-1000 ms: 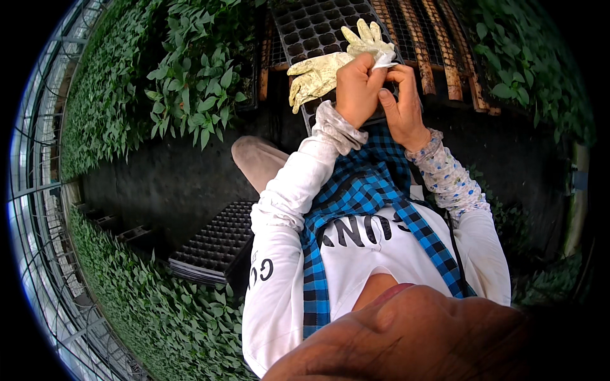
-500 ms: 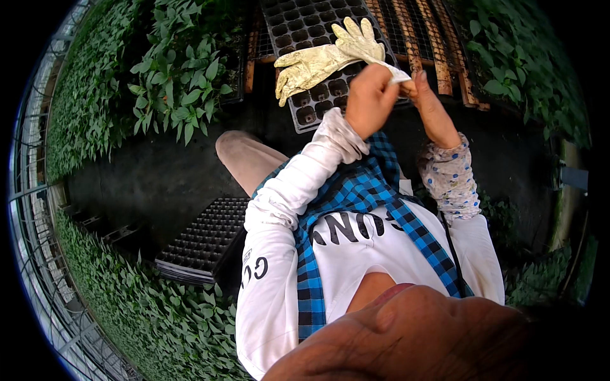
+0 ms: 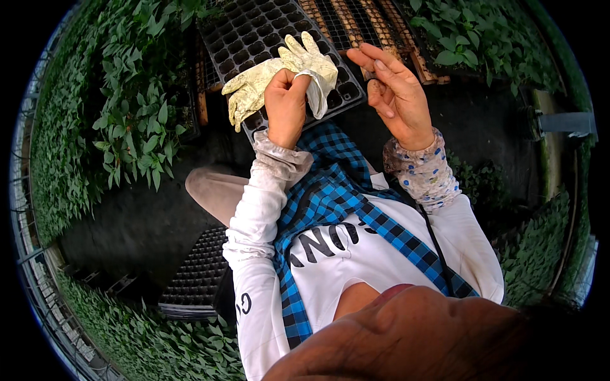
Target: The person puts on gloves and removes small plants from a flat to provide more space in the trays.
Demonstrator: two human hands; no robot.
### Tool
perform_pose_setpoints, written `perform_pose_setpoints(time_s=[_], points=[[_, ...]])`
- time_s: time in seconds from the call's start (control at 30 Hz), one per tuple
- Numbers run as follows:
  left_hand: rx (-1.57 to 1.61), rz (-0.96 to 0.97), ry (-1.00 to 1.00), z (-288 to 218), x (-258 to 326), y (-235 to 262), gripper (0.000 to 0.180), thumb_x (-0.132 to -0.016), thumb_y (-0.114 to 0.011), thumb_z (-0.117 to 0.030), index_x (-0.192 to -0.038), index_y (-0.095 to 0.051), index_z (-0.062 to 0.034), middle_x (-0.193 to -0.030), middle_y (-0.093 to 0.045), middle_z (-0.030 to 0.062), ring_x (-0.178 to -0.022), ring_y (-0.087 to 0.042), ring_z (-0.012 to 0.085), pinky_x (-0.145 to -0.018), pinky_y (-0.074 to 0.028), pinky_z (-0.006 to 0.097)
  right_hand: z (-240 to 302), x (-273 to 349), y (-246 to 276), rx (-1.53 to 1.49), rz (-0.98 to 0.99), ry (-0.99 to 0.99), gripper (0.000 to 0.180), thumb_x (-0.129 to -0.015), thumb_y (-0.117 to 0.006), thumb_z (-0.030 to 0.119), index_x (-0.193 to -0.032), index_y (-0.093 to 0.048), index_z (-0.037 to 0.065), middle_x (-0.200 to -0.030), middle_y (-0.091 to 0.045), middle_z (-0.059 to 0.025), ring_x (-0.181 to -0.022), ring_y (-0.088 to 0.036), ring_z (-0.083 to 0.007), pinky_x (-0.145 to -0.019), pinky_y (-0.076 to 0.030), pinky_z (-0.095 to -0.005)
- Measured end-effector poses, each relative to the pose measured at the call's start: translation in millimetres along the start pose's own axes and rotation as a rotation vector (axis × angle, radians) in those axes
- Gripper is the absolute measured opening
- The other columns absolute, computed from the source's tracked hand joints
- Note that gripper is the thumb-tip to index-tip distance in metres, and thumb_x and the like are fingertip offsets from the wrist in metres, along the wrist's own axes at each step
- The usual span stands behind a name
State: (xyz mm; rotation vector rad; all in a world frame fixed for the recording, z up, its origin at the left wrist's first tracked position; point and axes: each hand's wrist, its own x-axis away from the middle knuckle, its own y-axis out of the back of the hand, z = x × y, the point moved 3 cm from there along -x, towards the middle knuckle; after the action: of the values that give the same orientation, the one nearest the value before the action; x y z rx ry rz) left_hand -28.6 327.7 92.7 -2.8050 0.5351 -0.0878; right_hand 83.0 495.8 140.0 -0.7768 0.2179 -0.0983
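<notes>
My left hand (image 3: 284, 106) is closed, thumb and fingers pinching the cuff of a dirty pale-yellow glove (image 3: 319, 66). The glove's fingers point away from me, and its whitish cuff hangs loosely beside my hand. A second matching glove (image 3: 249, 84) lies across a black seedling tray (image 3: 244, 33) to the left, partly hidden by my wrist and the first glove. To the right, my right hand (image 3: 405, 105) is raised beyond the tray's corner, palm turned inward. Its fingers are apart and loosely bent, with nothing visible in them.
Beneath the tray is a slatted, rusty bench with wire mesh (image 3: 362, 32). Leafy green seedlings (image 3: 136, 120) crowd the left side, with more plants (image 3: 467, 38) at the far right. Several stacked black cell trays (image 3: 194, 273) sit on the dark ground near my leg (image 3: 213, 190).
My hands have separated: the right has released the glove cuff and opened. The left keeps the glove and has moved left in the picture. The whole view has shifted too.
</notes>
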Motion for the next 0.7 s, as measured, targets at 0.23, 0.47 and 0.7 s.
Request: perform_pose_setpoints(time_s=[0.23, 0.47, 0.7], points=[[0.005, 0.02, 0.003, -1.5, 2.2, 1.7, 0.025, -0.092, -0.068, -0.007, -0.073, -0.052, -0.0065, -0.066, -0.054, -0.0037, -0.057, -0.046, 0.0037, -0.052, -0.036, 0.022, -9.2, 0.6, -13.4, 0.188, -0.117, -0.005, 0.041, -0.107, -0.048, 0.016, -0.144, -0.047, -0.003, -0.138, -0.059, -0.0231, -0.1, -0.073, -0.0259, -0.053, -0.053, -0.0187], [0.108, 0.002, -0.032, 8.9, 6.1, -12.2, 0.02, -0.091, -0.069, -0.001, -0.088, -0.05, -0.006, -0.072, -0.056, -0.0018, -0.057, -0.05, 0.0037, -0.05, -0.04, 0.02, -43.9, 18.7, -32.3, 0.41, 0.043, 0.331, 0.023, -0.099, -0.065, 0.012, -0.115, -0.057, -0.002, -0.102, -0.061, -0.008, -0.097, -0.061, -0.0147, -0.088, -0.049, -0.0284], [0.211, 0.012, -0.09, 21.3, 21.0, -30.6, 0.019, -0.096, -0.065, -0.001, -0.093, -0.048, -0.0059, -0.075, -0.053, -0.002, -0.061, -0.047, 0.0022, -0.05, -0.037, 0.02, -75.2, 14.5, -17.0, 1.211, -0.088, 0.328, 0.048, -0.099, -0.063, 0.04, -0.114, -0.047, -0.004, -0.112, -0.051, -0.0173, -0.103, -0.052, -0.03, -0.094, -0.042, -0.0373]])
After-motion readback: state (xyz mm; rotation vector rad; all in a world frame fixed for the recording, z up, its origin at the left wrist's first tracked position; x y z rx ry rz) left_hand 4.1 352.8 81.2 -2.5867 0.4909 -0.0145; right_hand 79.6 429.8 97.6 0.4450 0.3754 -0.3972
